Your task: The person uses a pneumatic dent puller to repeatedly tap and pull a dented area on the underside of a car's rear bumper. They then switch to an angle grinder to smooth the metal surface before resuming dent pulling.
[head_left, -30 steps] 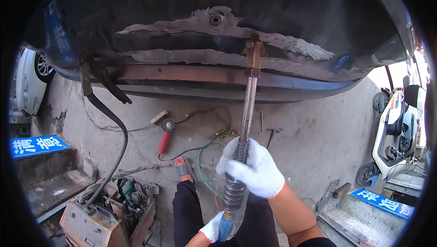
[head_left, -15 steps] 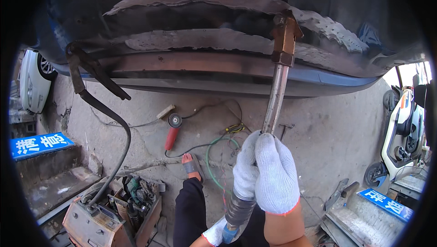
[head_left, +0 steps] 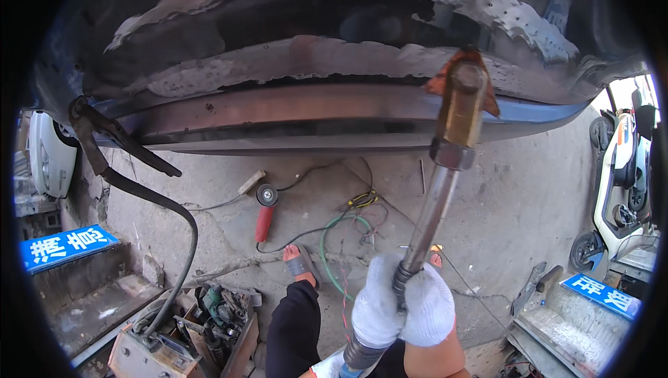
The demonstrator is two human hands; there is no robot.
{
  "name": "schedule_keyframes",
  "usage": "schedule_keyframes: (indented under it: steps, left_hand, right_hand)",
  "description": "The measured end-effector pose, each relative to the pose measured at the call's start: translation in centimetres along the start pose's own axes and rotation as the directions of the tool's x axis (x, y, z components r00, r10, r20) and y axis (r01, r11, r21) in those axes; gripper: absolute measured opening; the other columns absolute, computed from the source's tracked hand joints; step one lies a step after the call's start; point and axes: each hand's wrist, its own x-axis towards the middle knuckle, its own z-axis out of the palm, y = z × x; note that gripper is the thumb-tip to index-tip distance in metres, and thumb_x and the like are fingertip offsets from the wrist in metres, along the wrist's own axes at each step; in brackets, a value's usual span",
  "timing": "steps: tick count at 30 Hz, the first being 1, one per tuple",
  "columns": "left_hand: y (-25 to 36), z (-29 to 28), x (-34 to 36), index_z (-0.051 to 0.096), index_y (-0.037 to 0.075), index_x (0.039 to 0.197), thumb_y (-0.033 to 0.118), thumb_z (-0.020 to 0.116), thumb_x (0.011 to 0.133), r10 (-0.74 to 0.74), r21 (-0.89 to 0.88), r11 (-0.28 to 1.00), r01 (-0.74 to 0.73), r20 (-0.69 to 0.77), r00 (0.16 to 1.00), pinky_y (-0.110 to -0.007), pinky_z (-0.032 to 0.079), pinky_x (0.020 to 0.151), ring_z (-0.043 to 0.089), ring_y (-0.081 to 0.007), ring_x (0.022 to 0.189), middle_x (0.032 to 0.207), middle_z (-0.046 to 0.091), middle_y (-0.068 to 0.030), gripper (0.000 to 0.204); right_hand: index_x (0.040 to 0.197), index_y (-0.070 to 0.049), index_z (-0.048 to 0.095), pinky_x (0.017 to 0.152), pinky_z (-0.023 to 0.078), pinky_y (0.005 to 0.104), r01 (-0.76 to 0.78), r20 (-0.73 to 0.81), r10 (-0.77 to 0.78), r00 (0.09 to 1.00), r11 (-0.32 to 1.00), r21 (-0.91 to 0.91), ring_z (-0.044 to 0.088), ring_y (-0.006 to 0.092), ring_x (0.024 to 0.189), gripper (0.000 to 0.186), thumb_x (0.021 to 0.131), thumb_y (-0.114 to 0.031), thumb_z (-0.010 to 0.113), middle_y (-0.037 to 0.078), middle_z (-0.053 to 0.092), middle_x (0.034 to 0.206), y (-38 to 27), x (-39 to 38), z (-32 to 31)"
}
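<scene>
Under the rusted car sill [head_left: 292, 110], near its right end: brass-coloured torch head [head_left: 463, 103] of a long metal torch [head_left: 431, 204], tilted up and slightly right, tip right at the sill's lower edge — contact not certain. Ragged rust-orange flake behind the tip. Hex nut just below the head, then a steel tube running down to a ribbed dark handle well below the sill.

Right hand [head_left: 407, 305], white knit glove, fingers clenched round the tube where it meets the handle. Left hand [head_left: 327, 367], also gloved, only partly in view at the lower edge, at the butt of the handle beside a blue fitting; grip cannot be told — mostly hidden by the right hand and the picture's rim.

Left end of the sill: dark clamp [head_left: 104, 134] gripping the edge, thick black cable [head_left: 174, 239] hanging from it and curving down to a welding machine [head_left: 149, 353] on the ground.

On the concrete floor [head_left: 515, 204] beneath the sill's middle: red-handled angle grinder [head_left: 264, 204], a pale wooden block beside it, green hose [head_left: 330, 246] and thin wires in loops. Closer in — own dark trouser leg and a sandalled foot [head_left: 299, 263].

Far right of the sill: parked white scooter [head_left: 623, 183]. Far left: part of a white car [head_left: 49, 159], blue sign [head_left: 62, 246] below it.
</scene>
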Motion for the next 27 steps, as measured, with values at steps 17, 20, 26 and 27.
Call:
schedule_keyframes:
  steps: [17,20,26,27]
  left_hand:
    - [0.6,1.0,-1.7,0.06,0.009,0.105,0.034,0.057,0.094,0.023,0.036,0.999,-0.026,0.065,0.998,-0.035,0.05,0.06,0.063,-0.0248,0.069,0.085,0.065,-0.0112,0.027]
    - [0.8,1.2,-1.8,0.06,0.009,0.104,0.034,0.057,0.094,0.013,0.045,0.999,-0.017,0.07,0.997,-0.036,0.05,0.06,0.063,-0.0253,0.068,0.084,0.065,-0.012,0.028]
    - [0.4,1.6,-2.8,0.06,0.009,0.104,0.035,0.057,0.094,-0.004,0.054,0.999,-0.001,0.096,0.995,-0.036,0.05,0.06,0.063,-0.0265,0.067,0.084,0.065,-0.0137,0.028]
    - [0.2,1.6,-3.2,0.06,0.009,0.104,0.035,0.057,0.094,-0.01,0.059,0.998,0.004,0.104,0.995,-0.036,0.05,0.06,0.063,-0.0266,0.067,0.084,0.065,-0.0139,0.028]
  right_hand:
    - [0.092,-0.003,0.055,0.051,0.04,0.0226,-0.177,-0.014,0.177,0.984,0.981,-0.079,0.047,0.01,0.056,0.033,0.102,-0.033,0.045,0.002,0.051,0.068,-0.9,4.0,1.0]
    - [0.093,-0.003,0.056,0.054,0.042,0.0229,-0.196,-0.038,0.195,0.98,0.98,-0.03,0.049,0.0103,0.059,0.029,0.1,-0.03,0.049,0.002,0.054,0.07,-1.2,3.8,1.2]
    - [0.088,-0.004,0.059,0.059,0.047,0.0247,-0.268,-0.208,0.175,0.962,0.733,-0.625,0.058,0.0087,0.064,0.013,0.085,-0.009,0.07,0.003,0.061,0.072,-0.4,2.8,2.5]
    - [0.085,-0.004,0.059,0.058,0.047,0.0245,-0.401,-0.265,0.304,0.915,0.747,-0.529,0.058,0.0083,0.063,0.014,0.083,-0.01,0.072,0.002,0.061,0.069,-0.5,2.7,3.1]
